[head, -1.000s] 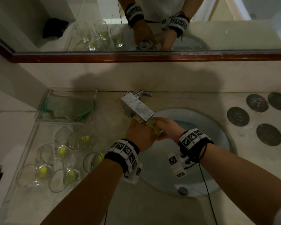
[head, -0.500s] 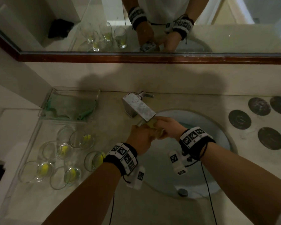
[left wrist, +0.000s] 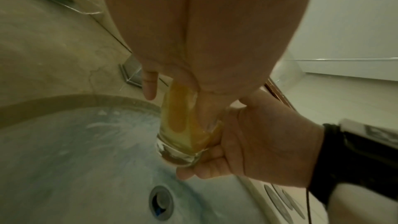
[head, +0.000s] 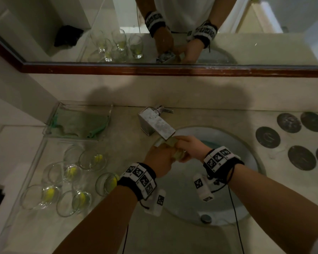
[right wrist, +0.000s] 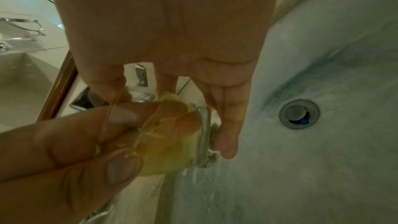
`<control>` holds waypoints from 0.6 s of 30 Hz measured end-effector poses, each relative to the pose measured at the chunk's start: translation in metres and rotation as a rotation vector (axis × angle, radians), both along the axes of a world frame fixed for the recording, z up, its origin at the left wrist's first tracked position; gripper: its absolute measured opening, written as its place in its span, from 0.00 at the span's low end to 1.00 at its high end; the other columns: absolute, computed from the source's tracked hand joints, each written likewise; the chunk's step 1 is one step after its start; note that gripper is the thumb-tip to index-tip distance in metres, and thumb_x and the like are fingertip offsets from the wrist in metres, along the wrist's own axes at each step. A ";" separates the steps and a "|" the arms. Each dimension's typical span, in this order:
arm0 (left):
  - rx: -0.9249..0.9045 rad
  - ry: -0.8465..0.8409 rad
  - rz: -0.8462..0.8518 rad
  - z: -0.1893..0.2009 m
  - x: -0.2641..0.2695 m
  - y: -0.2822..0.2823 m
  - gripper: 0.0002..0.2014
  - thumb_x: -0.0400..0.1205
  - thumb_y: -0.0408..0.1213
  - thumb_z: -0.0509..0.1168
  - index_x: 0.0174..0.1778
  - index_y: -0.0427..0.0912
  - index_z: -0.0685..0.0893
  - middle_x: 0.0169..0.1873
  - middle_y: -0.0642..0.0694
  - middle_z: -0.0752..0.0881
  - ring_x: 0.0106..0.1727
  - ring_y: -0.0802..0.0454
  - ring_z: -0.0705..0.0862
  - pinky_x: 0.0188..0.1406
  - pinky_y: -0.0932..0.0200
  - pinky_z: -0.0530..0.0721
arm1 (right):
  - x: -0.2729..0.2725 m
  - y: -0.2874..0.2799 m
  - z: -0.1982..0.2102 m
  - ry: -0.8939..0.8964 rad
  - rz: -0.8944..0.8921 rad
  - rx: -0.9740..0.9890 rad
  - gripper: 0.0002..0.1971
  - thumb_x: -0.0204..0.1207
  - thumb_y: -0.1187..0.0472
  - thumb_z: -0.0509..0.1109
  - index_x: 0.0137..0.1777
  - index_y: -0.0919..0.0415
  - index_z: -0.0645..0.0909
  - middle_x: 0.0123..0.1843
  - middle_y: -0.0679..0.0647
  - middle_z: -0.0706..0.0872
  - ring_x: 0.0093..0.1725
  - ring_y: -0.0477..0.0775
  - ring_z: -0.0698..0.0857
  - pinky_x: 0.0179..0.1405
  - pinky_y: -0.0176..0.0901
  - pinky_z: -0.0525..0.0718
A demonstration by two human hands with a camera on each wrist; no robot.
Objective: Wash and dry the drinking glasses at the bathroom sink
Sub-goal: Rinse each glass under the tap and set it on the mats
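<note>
The sink basin lies under the grip, its drain below the hands. To the left of the grip a clear tray carries five glasses with yellow residue. The right hand wraps the base of the glass just beneath the faucet; the left hand has fingers pushed inside it (thumb outside, pinching the wall).

Wall: pale, plain, rising behind the desk.
Mirror: wide, with a dark reddish wooden frame along its lower edge.
Desk: beige stone top, mottled.
Light: dim, greenish, with soft shadows cast on the wall.
Left side: a white ledge just beside the desk.
</note>
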State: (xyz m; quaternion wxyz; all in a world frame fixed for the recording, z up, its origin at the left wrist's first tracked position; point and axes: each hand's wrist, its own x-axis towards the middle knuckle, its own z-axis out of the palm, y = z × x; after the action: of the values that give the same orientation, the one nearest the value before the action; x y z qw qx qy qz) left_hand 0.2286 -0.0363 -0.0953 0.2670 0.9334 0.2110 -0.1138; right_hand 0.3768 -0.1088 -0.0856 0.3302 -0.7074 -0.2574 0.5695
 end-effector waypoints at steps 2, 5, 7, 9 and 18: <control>0.022 -0.025 -0.011 -0.001 -0.002 -0.001 0.17 0.86 0.35 0.59 0.72 0.47 0.79 0.72 0.46 0.77 0.74 0.46 0.72 0.75 0.51 0.64 | -0.002 -0.003 -0.002 0.005 0.015 0.003 0.11 0.83 0.59 0.64 0.58 0.45 0.83 0.53 0.58 0.90 0.47 0.60 0.90 0.51 0.61 0.90; 0.078 0.023 -0.015 -0.003 -0.002 0.005 0.14 0.85 0.36 0.59 0.64 0.50 0.83 0.64 0.48 0.82 0.67 0.46 0.77 0.70 0.48 0.69 | -0.004 -0.002 -0.004 0.012 0.020 -0.007 0.14 0.81 0.58 0.64 0.65 0.48 0.82 0.55 0.56 0.90 0.50 0.60 0.89 0.51 0.61 0.91; 0.140 0.065 -0.019 -0.001 -0.001 0.007 0.13 0.84 0.38 0.59 0.63 0.51 0.82 0.61 0.48 0.83 0.64 0.47 0.79 0.66 0.46 0.72 | -0.006 0.001 -0.006 0.019 -0.003 -0.017 0.18 0.80 0.58 0.64 0.70 0.51 0.81 0.57 0.57 0.89 0.52 0.62 0.89 0.50 0.61 0.91; 0.215 0.036 -0.006 0.001 0.002 0.007 0.14 0.84 0.40 0.58 0.64 0.50 0.80 0.62 0.48 0.83 0.64 0.46 0.79 0.65 0.45 0.73 | -0.007 0.005 -0.006 0.017 -0.033 -0.017 0.18 0.81 0.58 0.64 0.70 0.51 0.81 0.56 0.58 0.89 0.49 0.63 0.90 0.51 0.62 0.91; 0.160 -0.045 0.062 -0.010 0.011 0.004 0.14 0.84 0.34 0.59 0.63 0.38 0.82 0.61 0.39 0.84 0.63 0.40 0.80 0.58 0.47 0.82 | -0.002 0.016 -0.010 0.036 -0.095 0.000 0.21 0.81 0.55 0.69 0.73 0.55 0.79 0.56 0.62 0.89 0.51 0.66 0.90 0.49 0.61 0.91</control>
State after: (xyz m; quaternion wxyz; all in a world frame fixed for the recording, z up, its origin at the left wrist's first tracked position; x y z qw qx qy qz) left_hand 0.2398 -0.0324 -0.1055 0.1996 0.9470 0.2423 -0.0675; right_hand 0.3750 -0.0930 -0.0955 0.3614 -0.7087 -0.2174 0.5656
